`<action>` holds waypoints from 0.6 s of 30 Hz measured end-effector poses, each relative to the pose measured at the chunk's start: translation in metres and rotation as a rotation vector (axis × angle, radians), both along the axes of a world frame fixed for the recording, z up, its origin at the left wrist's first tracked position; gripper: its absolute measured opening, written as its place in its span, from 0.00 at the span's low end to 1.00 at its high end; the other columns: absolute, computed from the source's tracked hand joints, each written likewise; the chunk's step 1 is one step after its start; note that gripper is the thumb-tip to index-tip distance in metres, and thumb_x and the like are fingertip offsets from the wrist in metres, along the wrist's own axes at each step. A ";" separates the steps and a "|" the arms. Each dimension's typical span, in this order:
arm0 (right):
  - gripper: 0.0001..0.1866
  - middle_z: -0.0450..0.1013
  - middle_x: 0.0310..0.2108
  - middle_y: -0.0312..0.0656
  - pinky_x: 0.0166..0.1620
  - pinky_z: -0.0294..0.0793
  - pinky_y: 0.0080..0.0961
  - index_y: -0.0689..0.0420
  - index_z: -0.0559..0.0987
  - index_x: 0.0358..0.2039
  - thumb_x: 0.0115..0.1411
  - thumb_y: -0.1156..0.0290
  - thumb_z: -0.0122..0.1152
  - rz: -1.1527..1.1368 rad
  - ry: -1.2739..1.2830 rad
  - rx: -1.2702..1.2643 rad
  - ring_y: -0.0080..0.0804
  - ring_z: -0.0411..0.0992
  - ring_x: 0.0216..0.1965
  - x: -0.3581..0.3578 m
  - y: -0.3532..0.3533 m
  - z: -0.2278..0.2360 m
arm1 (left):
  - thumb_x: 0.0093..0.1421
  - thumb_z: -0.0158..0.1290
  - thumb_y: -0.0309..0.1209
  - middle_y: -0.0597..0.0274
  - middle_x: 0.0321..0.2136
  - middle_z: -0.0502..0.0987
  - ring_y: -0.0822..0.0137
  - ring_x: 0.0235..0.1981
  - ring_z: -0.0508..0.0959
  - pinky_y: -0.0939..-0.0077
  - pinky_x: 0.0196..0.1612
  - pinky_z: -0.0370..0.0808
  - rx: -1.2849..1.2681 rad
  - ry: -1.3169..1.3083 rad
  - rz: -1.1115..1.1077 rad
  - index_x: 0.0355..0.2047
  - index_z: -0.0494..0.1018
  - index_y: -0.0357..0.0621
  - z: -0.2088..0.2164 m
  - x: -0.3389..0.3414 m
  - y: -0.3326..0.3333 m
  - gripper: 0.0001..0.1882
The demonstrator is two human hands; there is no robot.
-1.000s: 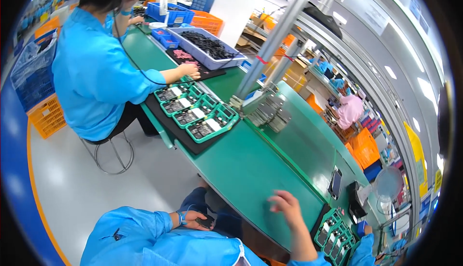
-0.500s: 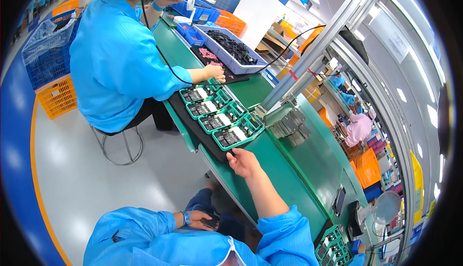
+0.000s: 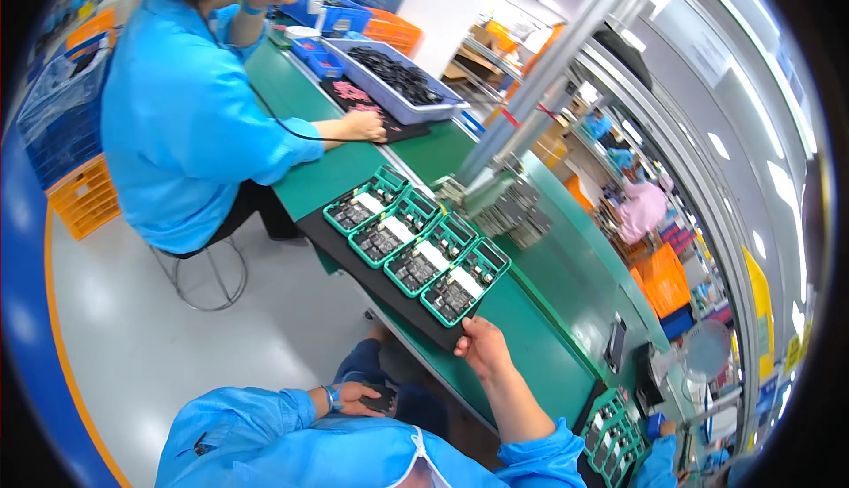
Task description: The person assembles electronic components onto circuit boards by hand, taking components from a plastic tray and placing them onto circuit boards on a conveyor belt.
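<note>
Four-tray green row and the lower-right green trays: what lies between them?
Head view: the right hand at the corner of the black mat, then bare green tabletop, then a second dark mat.

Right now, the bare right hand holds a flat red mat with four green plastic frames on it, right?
Not quite: the head view shows the flat mat is black, not red. The bare right hand holds its edge, with four green plastic frames on it.
</note>
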State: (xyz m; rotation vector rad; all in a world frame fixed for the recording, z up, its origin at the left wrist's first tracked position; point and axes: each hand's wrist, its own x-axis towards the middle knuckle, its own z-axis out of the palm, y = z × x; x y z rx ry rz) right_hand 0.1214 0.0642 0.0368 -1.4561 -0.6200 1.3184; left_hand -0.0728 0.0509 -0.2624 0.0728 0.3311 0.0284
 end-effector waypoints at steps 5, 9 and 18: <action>0.09 0.60 0.17 0.31 0.17 0.64 0.23 0.54 0.67 0.24 0.62 0.72 0.52 -0.200 -0.053 -0.021 0.20 0.58 0.12 0.050 -0.072 -0.004 | 0.63 0.41 0.23 0.39 0.58 0.61 0.46 0.61 0.61 0.50 0.62 0.61 0.020 0.010 0.004 0.60 0.53 0.29 -0.002 0.006 0.007 0.25; 0.06 0.61 0.17 0.30 0.16 0.62 0.21 0.55 0.70 0.27 0.60 0.70 0.55 -0.348 -0.161 -0.050 0.18 0.59 0.12 0.114 -0.137 -0.014 | 0.63 0.41 0.22 0.38 0.57 0.62 0.44 0.60 0.62 0.48 0.61 0.62 0.017 -0.002 -0.042 0.59 0.54 0.29 -0.003 0.017 0.010 0.24; 0.11 0.71 0.32 0.41 0.22 0.74 0.20 0.63 0.70 0.42 0.60 0.73 0.51 -0.576 -0.443 -0.006 0.25 0.71 0.21 0.143 -0.207 -0.015 | 0.62 0.43 0.24 0.34 0.56 0.62 0.43 0.59 0.64 0.51 0.62 0.62 0.158 0.059 -0.089 0.58 0.54 0.26 -0.010 0.031 0.001 0.24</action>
